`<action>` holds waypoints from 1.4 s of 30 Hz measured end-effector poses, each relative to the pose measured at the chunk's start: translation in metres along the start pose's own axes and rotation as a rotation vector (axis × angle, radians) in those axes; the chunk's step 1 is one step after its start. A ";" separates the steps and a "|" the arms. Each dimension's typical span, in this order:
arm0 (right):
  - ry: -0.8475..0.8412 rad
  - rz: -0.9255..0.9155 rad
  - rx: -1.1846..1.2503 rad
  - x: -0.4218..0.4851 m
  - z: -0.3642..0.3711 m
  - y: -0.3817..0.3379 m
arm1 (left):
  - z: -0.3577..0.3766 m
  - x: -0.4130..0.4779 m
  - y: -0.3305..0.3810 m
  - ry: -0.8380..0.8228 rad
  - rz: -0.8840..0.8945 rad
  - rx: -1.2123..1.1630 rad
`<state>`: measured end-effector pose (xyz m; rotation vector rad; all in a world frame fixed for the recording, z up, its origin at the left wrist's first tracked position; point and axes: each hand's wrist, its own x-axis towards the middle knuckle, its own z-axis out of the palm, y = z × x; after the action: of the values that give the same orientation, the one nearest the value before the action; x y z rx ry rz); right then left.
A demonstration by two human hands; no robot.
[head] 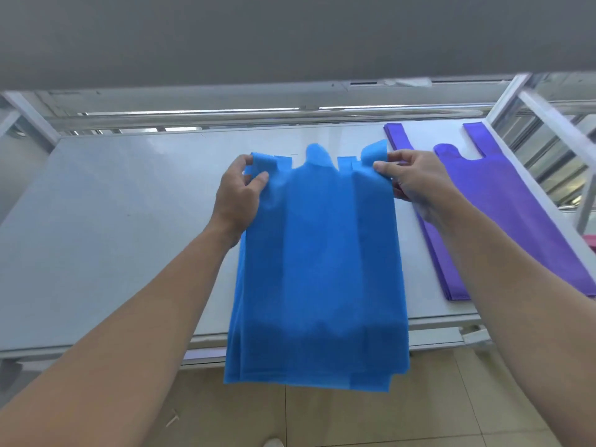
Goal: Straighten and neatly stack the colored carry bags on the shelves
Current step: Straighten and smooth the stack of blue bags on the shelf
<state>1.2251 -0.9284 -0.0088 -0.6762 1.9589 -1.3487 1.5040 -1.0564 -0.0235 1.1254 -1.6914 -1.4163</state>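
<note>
A bundle of blue carry bags (317, 269) hangs in front of the pale grey shelf (113, 221), its bottom edge below the shelf's front rim. My left hand (237, 196) pinches the bundle's upper left handle. My right hand (419, 185) pinches its upper right corner. The handles at the top are folded over and uneven. A flat stack of purple carry bags (503, 221) lies on the right side of the same shelf, handles pointing away from me.
An upper shelf's grey underside (290, 37) hangs low overhead. White metal uprights (548, 117) frame the shelf at right and left. Beige floor tiles (451, 408) show below. The shelf's left half (96, 188) is bare surface.
</note>
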 end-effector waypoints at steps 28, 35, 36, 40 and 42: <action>0.162 -0.117 -0.352 0.004 0.016 0.034 | 0.032 0.027 -0.012 0.186 -0.196 0.407; 0.086 0.048 -0.772 0.009 0.033 0.026 | 0.039 0.026 -0.028 0.277 -0.257 0.797; 0.055 0.063 -0.811 0.010 0.036 0.021 | 0.039 0.029 -0.026 0.276 -0.295 0.743; -0.006 0.100 -0.798 0.010 0.049 0.012 | 0.028 0.040 -0.008 0.149 -0.465 0.567; 0.001 0.070 -0.785 0.008 0.054 0.012 | 0.023 0.041 -0.002 0.100 -0.492 0.477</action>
<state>1.2602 -0.9623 -0.0357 -0.9354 2.4788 -0.4929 1.4672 -1.0842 -0.0319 1.9489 -1.8070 -1.2225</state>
